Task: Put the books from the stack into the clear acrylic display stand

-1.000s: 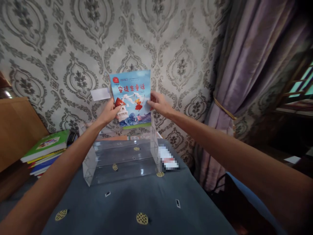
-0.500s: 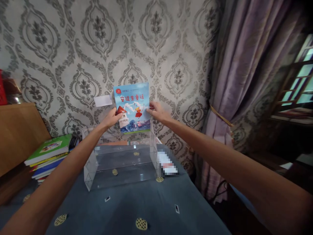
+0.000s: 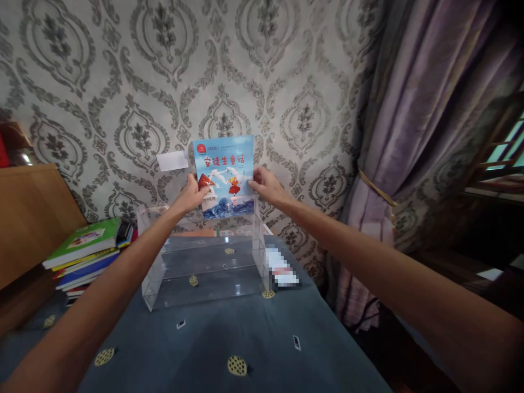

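Note:
A blue children's book with red Chinese title and a sea picture stands upright, cover toward me. My left hand grips its left edge and my right hand grips its right edge. The book's lower edge sits at the back top tier of a clear acrylic stepped rack, close to the patterned wall. The rack's lower tiers hold nothing.
A stack of books with a green one on top lies left of the rack, beside a wooden cabinet. A small pixelated item lies right of the rack. The dark blue tablecloth covers the table. Purple curtain hangs right.
The book has stayed upright between both hands and sunk slightly toward the rack's back tier. The view has shifted a little.

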